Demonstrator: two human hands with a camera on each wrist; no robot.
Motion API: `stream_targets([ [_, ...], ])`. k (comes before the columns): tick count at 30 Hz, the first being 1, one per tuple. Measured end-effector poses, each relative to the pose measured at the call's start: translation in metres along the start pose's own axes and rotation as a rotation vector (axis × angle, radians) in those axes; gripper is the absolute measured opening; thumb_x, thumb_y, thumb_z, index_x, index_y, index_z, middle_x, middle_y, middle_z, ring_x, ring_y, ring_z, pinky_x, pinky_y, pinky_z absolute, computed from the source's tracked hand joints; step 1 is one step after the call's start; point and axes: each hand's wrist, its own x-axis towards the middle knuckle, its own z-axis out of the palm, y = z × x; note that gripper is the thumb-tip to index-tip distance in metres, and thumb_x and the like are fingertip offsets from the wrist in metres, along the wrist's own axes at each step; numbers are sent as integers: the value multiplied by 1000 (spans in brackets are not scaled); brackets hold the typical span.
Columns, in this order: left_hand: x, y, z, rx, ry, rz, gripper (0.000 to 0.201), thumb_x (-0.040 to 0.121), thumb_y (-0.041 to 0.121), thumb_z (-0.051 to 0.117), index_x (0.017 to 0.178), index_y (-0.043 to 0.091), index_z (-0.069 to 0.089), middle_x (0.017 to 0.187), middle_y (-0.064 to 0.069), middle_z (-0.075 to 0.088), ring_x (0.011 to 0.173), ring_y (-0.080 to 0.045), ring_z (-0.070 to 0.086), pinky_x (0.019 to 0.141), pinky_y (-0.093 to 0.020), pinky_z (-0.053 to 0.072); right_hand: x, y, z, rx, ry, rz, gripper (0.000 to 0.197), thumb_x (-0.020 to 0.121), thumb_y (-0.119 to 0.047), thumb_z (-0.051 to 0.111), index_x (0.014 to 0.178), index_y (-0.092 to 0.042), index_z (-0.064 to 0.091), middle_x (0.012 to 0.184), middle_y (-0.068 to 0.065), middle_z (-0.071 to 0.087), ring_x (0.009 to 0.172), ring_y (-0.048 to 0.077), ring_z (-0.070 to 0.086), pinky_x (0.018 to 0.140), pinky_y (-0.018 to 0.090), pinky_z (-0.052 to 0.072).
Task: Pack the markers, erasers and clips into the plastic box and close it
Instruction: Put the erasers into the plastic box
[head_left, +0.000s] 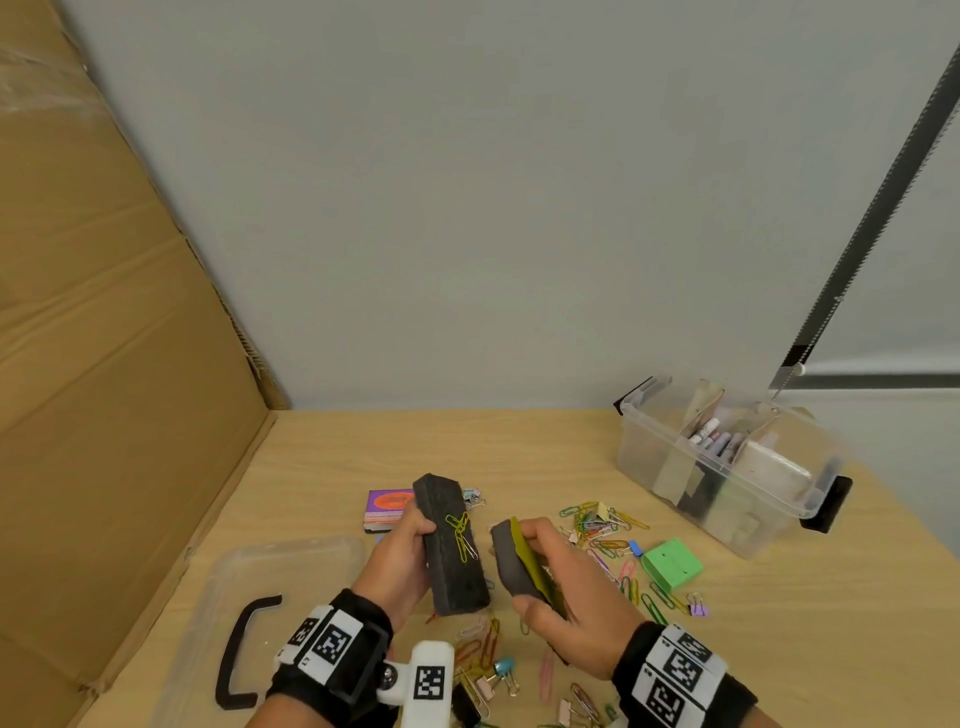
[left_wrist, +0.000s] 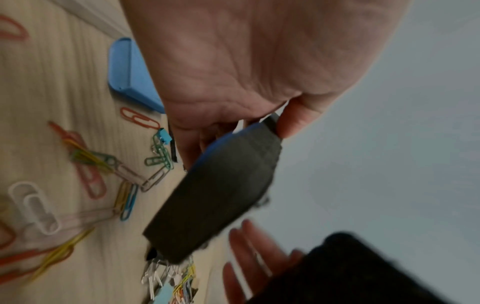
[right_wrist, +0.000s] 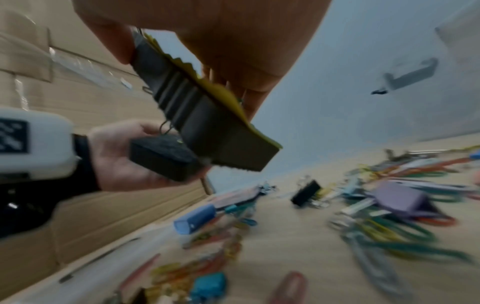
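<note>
My left hand (head_left: 402, 551) grips a dark felt eraser (head_left: 451, 545) above the table, felt side up, with yellow paper clips (head_left: 460, 535) clinging to it; the left wrist view shows the eraser (left_wrist: 221, 195) has a blue back. My right hand (head_left: 561, 587) holds a second eraser (head_left: 511, 564) with a yellow back, tilted, just right of the first. In the right wrist view the yellow-backed eraser (right_wrist: 207, 115) nearly touches the other eraser (right_wrist: 161, 156). The clear plastic box (head_left: 654, 415) stands open at the back right with markers (head_left: 714, 439) inside.
The box's clear lid (head_left: 311, 556) with a black handle (head_left: 239, 654) lies at the front left. Paper clips and binder clips (head_left: 602, 525) are strewn across the wooden table. A green block (head_left: 672, 564) and a purple packet (head_left: 387, 509) lie nearby. Cardboard (head_left: 104, 364) walls the left.
</note>
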Motion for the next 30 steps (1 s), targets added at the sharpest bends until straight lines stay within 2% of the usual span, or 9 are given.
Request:
stream_targets([
  [3,0,-4,6,15,0,-8,42,94,11,29,132,8,47,112,-21,58,102,-32,56,90,-45,47,4,-10,5,35,-53,-65,54,79,-46,53,128,-34,33,108,-2,60,96,16,60,81,43,50],
  [8,-2,0,10,12,-6,36,41,95,11,28,132,11,45,111,-21,55,93,-30,57,77,-36,51,0,-5,7,-40,-68,-101,59,80,-48,55,132,-35,31,107,-10,58,92,8,58,77,33,49],
  [11,-4,4,6,-23,-13,58,41,96,8,27,133,11,44,113,-21,57,97,-31,57,79,-39,51,-4,0,0,-147,-86,-96,60,77,-54,48,130,-31,32,94,-13,49,79,6,48,69,27,43],
  [15,-4,5,2,-8,-27,62,41,96,8,27,132,17,45,114,-16,59,97,-27,59,76,-37,51,-4,4,-6,-190,-52,-74,59,76,-52,47,129,-31,31,99,-14,48,84,3,47,70,21,41],
  [19,-8,1,7,49,-68,45,39,96,9,27,125,20,50,114,-15,61,102,-27,59,82,-39,50,4,-6,-3,-129,-35,-122,65,79,-52,48,136,-31,26,111,-10,52,93,5,53,78,27,48],
  [22,-8,0,13,73,-73,31,38,89,14,39,123,22,53,111,-14,63,103,-29,59,85,-41,49,9,-13,6,-92,-56,-178,67,81,-48,50,141,-29,25,121,-9,49,102,7,53,81,28,49],
  [24,-7,0,11,74,-62,32,40,85,18,42,122,22,55,112,-14,63,104,-28,59,90,-42,47,9,-13,8,-146,-58,-201,61,81,-44,54,134,-29,30,115,-10,46,95,6,50,76,27,47],
  [27,-5,5,5,50,-58,63,40,89,18,42,127,21,51,113,-14,62,100,-27,59,81,-36,52,4,-4,4,-305,-118,-218,56,82,-45,57,128,-26,33,107,-9,45,85,-2,36,68,10,32],
  [30,-4,10,-2,-15,-61,92,61,72,24,46,133,18,45,109,-14,62,94,-26,61,66,-31,57,-1,8,0,-404,-170,-202,59,81,-49,53,131,-24,33,110,-7,48,85,0,35,69,20,31],
])
